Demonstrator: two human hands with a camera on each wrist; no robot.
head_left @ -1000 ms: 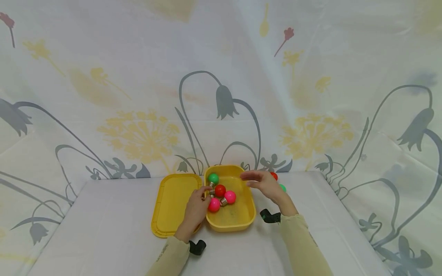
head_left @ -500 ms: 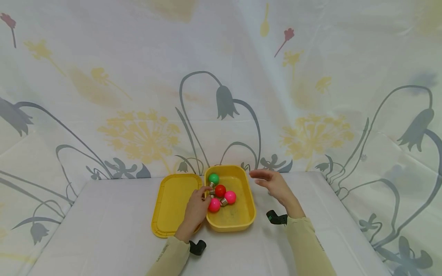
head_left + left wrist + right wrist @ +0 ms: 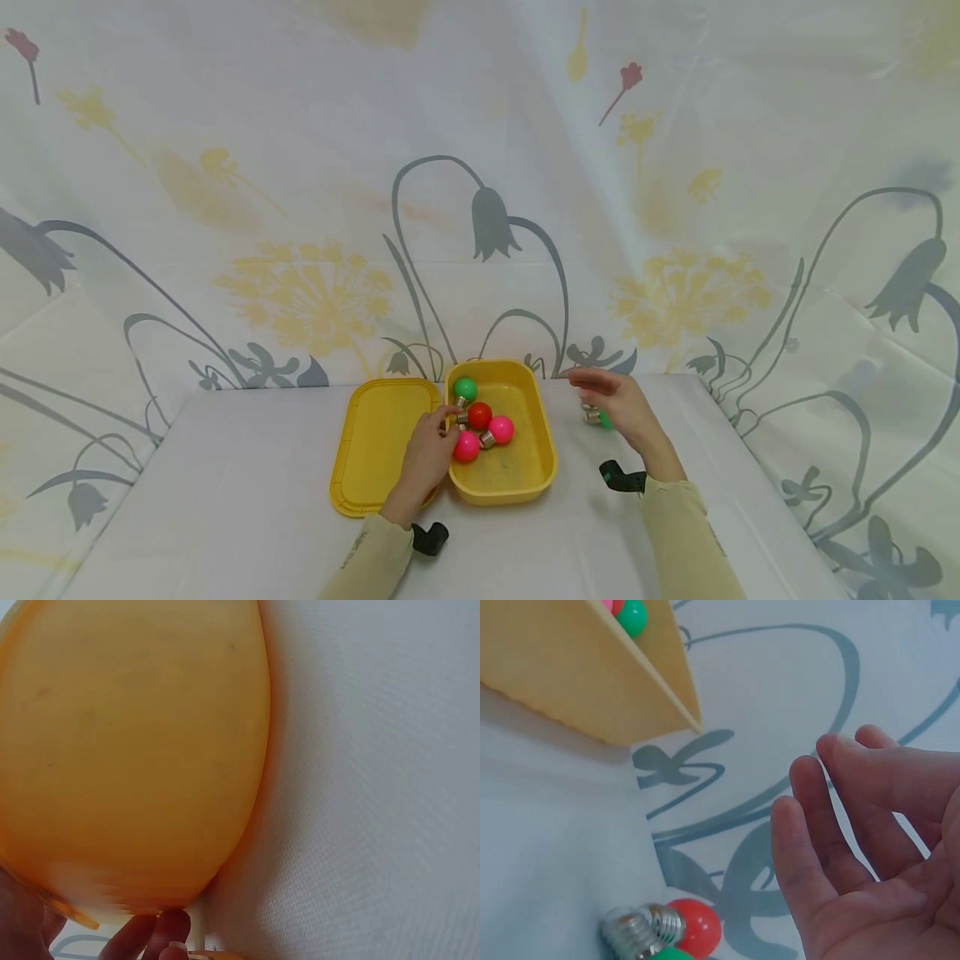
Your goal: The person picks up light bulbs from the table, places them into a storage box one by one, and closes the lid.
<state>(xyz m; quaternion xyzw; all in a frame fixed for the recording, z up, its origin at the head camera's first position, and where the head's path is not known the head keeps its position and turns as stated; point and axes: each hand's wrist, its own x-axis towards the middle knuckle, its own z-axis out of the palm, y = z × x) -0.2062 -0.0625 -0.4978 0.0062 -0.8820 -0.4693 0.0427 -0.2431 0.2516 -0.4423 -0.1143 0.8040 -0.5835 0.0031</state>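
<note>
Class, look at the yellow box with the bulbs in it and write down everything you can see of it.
The yellow box is an open-topped, plastic-looking container, longer than it is wide, with rounded corners and smooth walls bearing a few faint specks. It stands upright on the white-covered table, just right of the flat yellow lid. Inside are a green bulb, a red bulb and two pink bulbs. The left hand grips its left side at the rim.
</note>
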